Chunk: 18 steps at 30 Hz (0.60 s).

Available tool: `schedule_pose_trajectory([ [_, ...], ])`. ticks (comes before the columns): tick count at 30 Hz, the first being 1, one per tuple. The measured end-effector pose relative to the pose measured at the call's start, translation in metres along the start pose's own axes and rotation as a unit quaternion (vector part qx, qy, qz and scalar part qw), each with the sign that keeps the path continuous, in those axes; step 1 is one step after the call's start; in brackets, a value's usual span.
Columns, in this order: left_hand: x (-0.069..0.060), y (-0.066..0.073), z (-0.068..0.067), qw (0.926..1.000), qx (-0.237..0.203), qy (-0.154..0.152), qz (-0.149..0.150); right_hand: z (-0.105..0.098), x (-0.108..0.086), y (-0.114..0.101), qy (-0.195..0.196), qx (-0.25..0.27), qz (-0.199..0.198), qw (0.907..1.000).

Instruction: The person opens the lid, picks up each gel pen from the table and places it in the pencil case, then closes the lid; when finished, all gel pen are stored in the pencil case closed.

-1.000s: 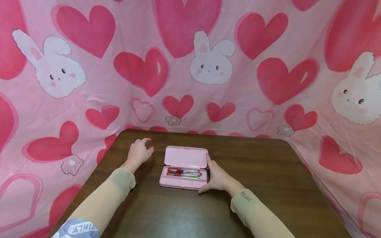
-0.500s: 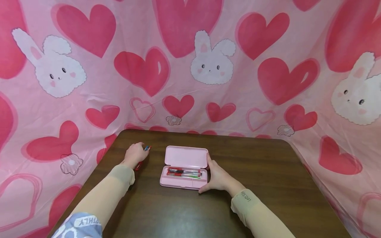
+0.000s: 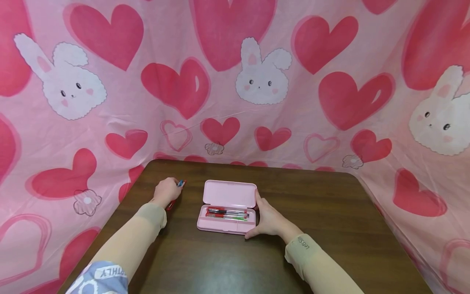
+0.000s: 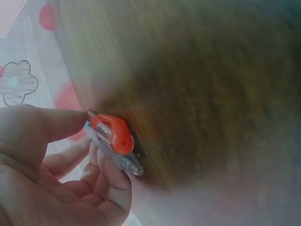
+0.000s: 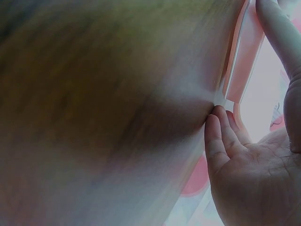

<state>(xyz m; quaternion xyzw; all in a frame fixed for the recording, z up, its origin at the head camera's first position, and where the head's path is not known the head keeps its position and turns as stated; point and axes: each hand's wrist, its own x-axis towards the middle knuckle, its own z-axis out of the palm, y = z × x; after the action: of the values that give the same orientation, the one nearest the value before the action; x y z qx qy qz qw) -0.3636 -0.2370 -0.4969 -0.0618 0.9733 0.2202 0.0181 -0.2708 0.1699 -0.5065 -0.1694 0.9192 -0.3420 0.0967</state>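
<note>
At the table's left, my left hand [image 3: 167, 191] pinches pens lying on the tabletop. A blue end and a red end [image 3: 185, 182] stick out past its fingers, and a red part shows beneath the hand. Close up in the left wrist view, the thumb touches a pen with an orange-red clip [image 4: 121, 134], beside a clear pen [image 4: 127, 165], with the other fingers curled behind. A pink pencil case [image 3: 216, 225] stands with its lid [image 3: 229, 193] raised. Several pens [image 3: 225, 212] lie in its back compartment. My right hand [image 3: 271, 218] touches the case's right end, fingers extended.
The brown wooden table [image 3: 312, 196] has rounded far corners. A pink cloth [image 3: 227, 94] with hearts and rabbits hangs behind it and along both sides. The front compartment of the case has a small divider near its right end.
My left hand has lowered slightly and drawn back to the left, so more of the pens shows. The right hand and the case have stayed in place.
</note>
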Motion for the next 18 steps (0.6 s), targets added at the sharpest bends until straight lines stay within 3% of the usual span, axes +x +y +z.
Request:
schedule_pose_trajectory([
  [10, 0.0017, -0.0085, 0.0025, 0.9996, -0.019, 0.023, 0.002, 0.0012, 0.0014, 0.0006, 0.000, 0.003, -0.005, 1.0000],
  [18, -0.0036, -0.0019, -0.0029, 0.9970, -0.029, 0.065, 0.031, 0.0003, 0.0013, 0.0014, -0.005, -0.002, -0.003, 1.0000],
])
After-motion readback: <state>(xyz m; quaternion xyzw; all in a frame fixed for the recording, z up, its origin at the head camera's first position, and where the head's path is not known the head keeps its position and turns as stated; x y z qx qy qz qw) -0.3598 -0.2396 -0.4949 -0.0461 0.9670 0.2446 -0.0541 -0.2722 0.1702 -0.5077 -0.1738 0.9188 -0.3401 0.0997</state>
